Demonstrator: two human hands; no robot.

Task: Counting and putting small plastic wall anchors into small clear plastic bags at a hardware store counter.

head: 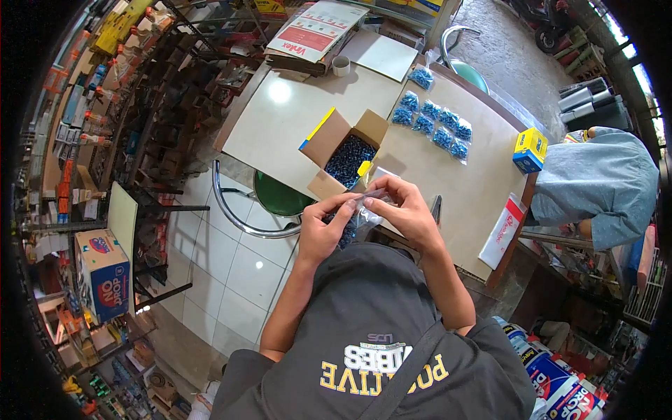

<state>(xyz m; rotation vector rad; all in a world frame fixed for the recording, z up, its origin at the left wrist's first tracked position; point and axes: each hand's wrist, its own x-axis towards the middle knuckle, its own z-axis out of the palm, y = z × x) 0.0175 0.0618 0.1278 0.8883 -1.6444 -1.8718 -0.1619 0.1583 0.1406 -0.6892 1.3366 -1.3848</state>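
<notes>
Both my left hand (329, 226) and my right hand (404, 210) pinch the top edge of a clear plastic bag (369, 216) between thumbs and fingers, close to my chest. Small blue pieces (346, 234) show in the bag's lower part, partly hidden behind my left hand. Just beyond my hands, an open cardboard box (328, 142) holds many dark blue small parts (350, 160); their exact kind is too small to tell. Several filled clear bags of blue parts (423, 124) lie grouped on the table's far right part, with another bag (421, 77) above them.
The table (488, 194) also bears a yellow and blue box (529, 150), a red and white plastic pack (502, 231), a dark slim tool (436, 210), a cup (341, 66) and stacked cardboard (315, 37). A green-seated chair (281, 194) stands left. A person in a blue shirt (598, 184) is at right.
</notes>
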